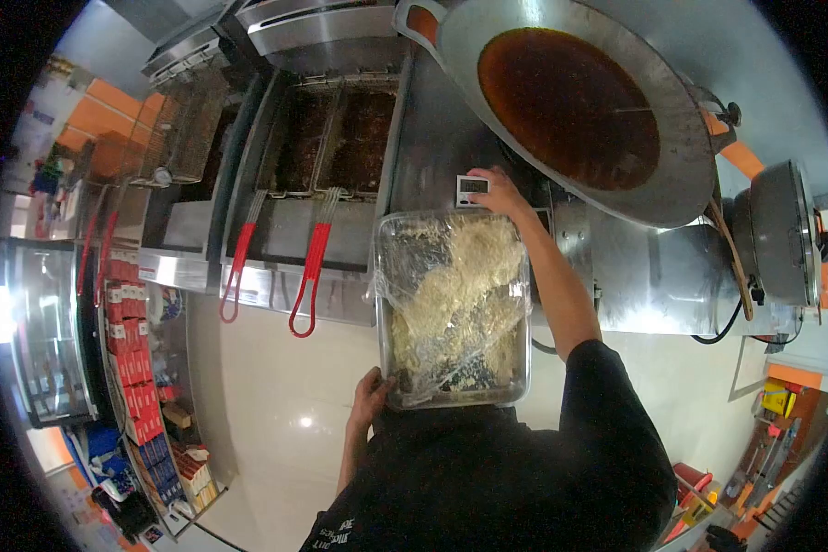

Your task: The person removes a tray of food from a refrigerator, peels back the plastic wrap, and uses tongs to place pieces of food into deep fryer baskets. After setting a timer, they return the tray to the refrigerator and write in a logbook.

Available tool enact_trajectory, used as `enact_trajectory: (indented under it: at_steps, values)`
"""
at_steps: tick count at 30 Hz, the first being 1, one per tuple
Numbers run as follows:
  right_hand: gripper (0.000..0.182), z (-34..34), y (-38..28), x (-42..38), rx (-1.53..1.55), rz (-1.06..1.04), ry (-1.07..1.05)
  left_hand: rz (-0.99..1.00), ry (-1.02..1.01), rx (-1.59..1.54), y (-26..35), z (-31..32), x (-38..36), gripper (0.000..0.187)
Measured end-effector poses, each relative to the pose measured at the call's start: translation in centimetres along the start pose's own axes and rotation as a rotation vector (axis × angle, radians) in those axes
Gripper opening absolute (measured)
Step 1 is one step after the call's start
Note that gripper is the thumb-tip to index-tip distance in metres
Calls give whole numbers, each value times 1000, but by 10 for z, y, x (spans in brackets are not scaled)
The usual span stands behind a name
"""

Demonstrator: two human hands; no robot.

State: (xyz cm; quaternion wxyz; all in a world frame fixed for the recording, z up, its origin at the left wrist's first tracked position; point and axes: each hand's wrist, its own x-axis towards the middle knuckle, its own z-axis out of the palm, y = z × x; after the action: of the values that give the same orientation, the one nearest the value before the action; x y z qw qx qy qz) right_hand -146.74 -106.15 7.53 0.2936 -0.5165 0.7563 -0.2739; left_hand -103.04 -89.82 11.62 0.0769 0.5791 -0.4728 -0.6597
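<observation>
A metal tray (527, 368) rests against my front, its far end at the counter edge. Inside lies a pale yellowish, crumbly food (460, 276), partly covered by crinkled clear plastic wrap (409, 253). My left hand (370, 394) grips the near left corner of the tray, the fingers partly hidden by its rim. My right hand (497, 193) reaches past the tray's far end and is closed on a small white digital timer (472, 190) at the counter. The digits on its display are too small to read.
A large wok (460, 46) of dark brown liquid stands at the upper right. Left of the tray is a deep fryer (386, 138) with red-handled baskets (315, 253) jutting toward me. A lidded pot (777, 239) stands far right. Stacked red boxes (138, 359) line the left.
</observation>
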Motion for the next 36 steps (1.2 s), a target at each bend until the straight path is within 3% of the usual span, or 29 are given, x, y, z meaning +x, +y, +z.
enact_trajectory:
  at_steps: [20,23,26,29,36]
  values:
    - [53,6,13,-3,15,-151,91,29,17,-48,-3,4,-2,17]
    - [60,1,9,-3,-26,-78,33,39,28,-36,-5,4,-1,17]
    - [64,-12,7,-5,317,125,-114,40,16,-91,4,6,-5,18]
    - [66,-21,5,-8,99,30,-101,11,2,-107,-10,3,1,19]
    - [62,-13,27,3,142,39,-159,47,19,-112,-11,4,3,24]
